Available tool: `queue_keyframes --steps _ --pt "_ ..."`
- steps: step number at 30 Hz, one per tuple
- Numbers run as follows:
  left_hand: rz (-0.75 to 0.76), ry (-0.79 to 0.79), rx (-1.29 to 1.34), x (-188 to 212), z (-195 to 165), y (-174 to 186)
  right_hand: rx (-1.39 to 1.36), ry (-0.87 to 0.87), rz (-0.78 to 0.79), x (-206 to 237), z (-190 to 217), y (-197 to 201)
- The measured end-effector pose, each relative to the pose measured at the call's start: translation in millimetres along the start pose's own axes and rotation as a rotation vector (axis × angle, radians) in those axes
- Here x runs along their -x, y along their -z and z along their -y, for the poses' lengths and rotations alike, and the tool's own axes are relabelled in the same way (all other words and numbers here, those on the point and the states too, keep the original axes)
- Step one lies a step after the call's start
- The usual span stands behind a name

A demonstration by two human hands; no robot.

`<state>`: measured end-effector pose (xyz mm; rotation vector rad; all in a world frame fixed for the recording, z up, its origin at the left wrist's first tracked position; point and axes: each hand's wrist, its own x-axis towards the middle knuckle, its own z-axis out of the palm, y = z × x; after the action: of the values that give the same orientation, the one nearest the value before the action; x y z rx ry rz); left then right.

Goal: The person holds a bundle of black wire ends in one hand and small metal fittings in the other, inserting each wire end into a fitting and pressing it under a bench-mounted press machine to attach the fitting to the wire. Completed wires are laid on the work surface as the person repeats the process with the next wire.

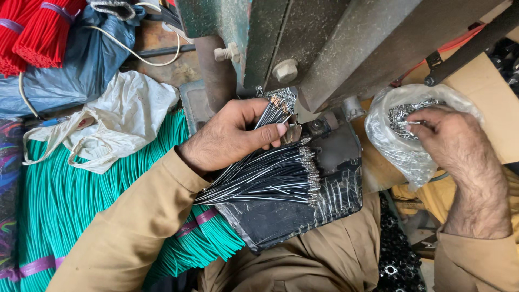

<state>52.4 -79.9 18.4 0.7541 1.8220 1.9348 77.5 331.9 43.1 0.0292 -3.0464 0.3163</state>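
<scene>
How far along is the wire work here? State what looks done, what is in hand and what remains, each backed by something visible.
Done: black wires with metal ends lie fanned on the dark pad. In hand: the left hand holds a bunch of black wires up at the machine; the right hand picks in the clear bag of metal pieces. Left: green wires and red wires sit bundled.

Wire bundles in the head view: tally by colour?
Black wire bundle, held in the left hand: 1
Green wire bundle: 1
Red wire bundles: 2
Total: 4
</scene>
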Motion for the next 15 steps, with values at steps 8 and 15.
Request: queue_keyframes --steps 8,15 --pt "-0.003 0.012 -0.076 2 -3 0 -0.471 -0.043 -0.168 6 15 -7" --pt "-0.011 0.027 -0.089 1 -5 -1 -0.463 0.352 0.194 36 91 -23"
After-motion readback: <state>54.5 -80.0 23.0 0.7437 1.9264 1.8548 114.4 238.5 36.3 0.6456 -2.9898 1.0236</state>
